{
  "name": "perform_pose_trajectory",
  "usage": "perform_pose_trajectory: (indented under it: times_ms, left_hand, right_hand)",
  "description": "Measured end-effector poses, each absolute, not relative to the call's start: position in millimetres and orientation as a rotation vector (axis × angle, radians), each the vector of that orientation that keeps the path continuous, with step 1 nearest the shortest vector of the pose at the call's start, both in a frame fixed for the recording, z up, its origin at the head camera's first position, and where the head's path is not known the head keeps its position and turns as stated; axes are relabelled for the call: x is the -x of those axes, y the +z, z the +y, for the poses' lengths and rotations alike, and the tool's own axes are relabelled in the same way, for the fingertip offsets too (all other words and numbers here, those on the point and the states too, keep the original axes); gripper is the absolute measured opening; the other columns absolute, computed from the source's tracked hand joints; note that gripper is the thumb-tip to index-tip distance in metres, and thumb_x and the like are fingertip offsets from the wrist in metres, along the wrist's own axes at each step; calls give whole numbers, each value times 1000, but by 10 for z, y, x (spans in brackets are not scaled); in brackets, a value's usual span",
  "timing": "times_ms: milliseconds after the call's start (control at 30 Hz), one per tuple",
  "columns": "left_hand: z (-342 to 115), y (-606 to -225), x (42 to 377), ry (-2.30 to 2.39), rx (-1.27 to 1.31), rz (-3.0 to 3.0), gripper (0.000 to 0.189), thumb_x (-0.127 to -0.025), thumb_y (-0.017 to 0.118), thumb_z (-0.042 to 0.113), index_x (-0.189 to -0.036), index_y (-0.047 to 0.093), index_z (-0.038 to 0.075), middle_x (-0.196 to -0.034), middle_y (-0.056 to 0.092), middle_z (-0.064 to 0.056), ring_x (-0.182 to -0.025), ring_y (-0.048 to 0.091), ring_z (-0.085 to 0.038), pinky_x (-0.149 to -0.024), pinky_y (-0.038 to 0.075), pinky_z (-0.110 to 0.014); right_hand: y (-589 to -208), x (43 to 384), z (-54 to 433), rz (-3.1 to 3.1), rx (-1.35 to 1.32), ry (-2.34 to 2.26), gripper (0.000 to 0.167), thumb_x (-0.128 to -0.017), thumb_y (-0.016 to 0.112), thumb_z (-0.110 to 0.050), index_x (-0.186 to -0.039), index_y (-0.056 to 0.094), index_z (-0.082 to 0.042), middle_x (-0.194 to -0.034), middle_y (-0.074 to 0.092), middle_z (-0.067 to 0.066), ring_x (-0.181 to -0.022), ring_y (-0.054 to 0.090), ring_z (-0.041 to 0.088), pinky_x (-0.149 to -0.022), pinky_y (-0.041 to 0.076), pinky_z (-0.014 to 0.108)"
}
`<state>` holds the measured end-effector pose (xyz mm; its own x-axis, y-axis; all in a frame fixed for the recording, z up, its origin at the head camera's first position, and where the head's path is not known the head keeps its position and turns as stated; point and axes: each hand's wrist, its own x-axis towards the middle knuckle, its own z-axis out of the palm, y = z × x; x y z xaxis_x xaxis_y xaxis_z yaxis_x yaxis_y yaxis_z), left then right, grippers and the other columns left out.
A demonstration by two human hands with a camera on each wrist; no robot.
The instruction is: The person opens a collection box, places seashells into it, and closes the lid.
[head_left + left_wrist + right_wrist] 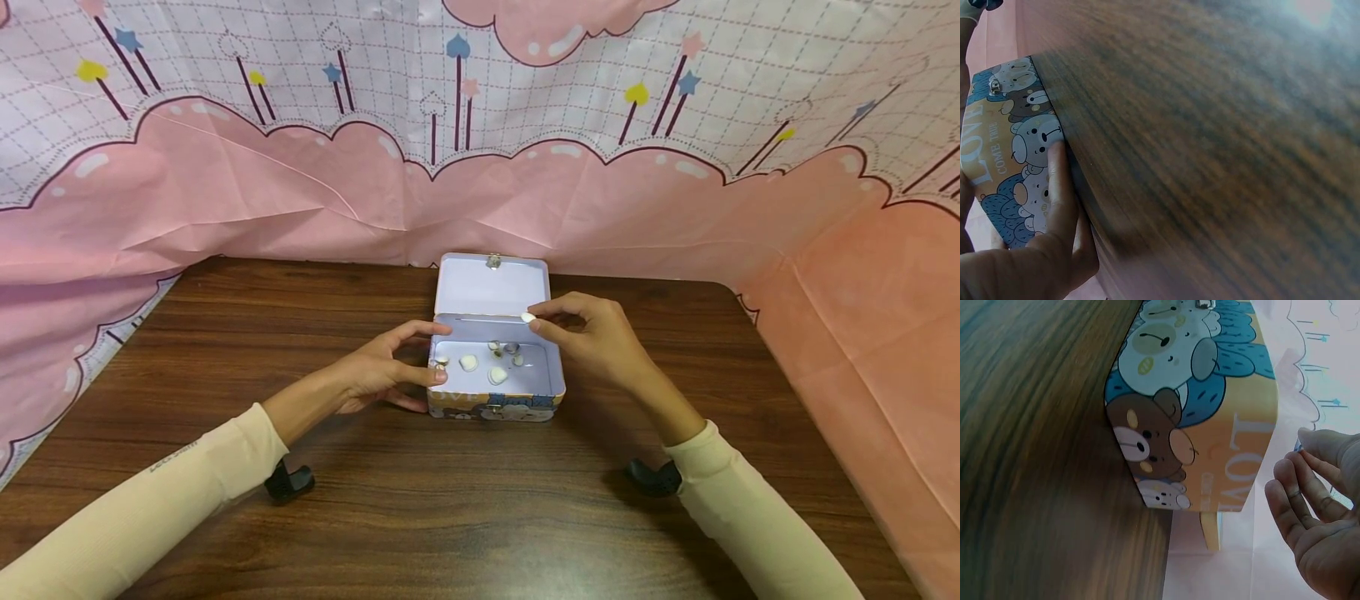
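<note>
A small tin box (496, 408) stands on the table with its hinged lid (491, 287) raised at the back. Its printed sides show cartoon bears and the word LOVE. Inside lie several small seashells (498, 376), some white, some greyish. My left hand (378, 371) grips the box by its left end, thumb and a finger at the rim, other fingers low against the side (1060, 194). Above the box's right rear corner, my right hand (596, 337) pinches a white seashell (528, 317) between thumb and fingertips. In the right wrist view that shell is mostly hidden by the fingers.
The dark wooden table (450, 517) extends around the box on every side. Behind it and along the right hangs a pink and white patterned cloth (300, 192). A metal clasp (493, 262) sits on the lid's upper edge.
</note>
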<state>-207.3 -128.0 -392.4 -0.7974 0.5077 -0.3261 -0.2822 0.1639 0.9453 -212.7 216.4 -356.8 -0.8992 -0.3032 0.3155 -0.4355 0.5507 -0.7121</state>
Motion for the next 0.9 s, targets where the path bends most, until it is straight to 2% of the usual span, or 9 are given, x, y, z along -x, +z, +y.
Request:
perform_pose_trajectory:
  times_ms: [267,533,767,900]
  left_hand:
    - [-1285,-3922,2066,1691,-222,1849,78,-103,83,9,-169,47,27,-179,24,-21,-137,64,-51,-100,70,-63]
    - [-1286,-3920,2063,1689,-224,1852,78,-103,83,10,-169,47,27,-180,23,-21,-138,63,-51,-101,70,-63]
    - [-1285,-3911,2066,1684,-225,1854,79,-103,84,11,-170,46,27,-181,21,-20,-141,61,-52,-101,70,-63]
    - [-1284,-3908,2067,1682,-225,1856,78,-103,84,11,-169,47,27,-181,21,-20,-141,60,-50,-100,70,-63]
  right_hand:
    - [-3598,2120,2041,-2636,-657,1301,19,-103,86,-16,-121,88,-12,-113,84,7,-100,76,20,-87,69,30]
    - [-3615,2106,1976,-2662,-649,1274,17,-102,87,-18,-119,89,-15,-109,85,4,-96,75,17,-83,66,30]
    - [-3629,2104,1982,-2668,-651,1271,20,-103,85,-17,-121,88,-9,-108,85,5,-96,74,19,-82,65,30]
    - [-3638,2115,2006,-2659,-650,1285,20,-103,86,-18,-121,88,-9,-109,85,6,-96,75,19,-83,67,30]
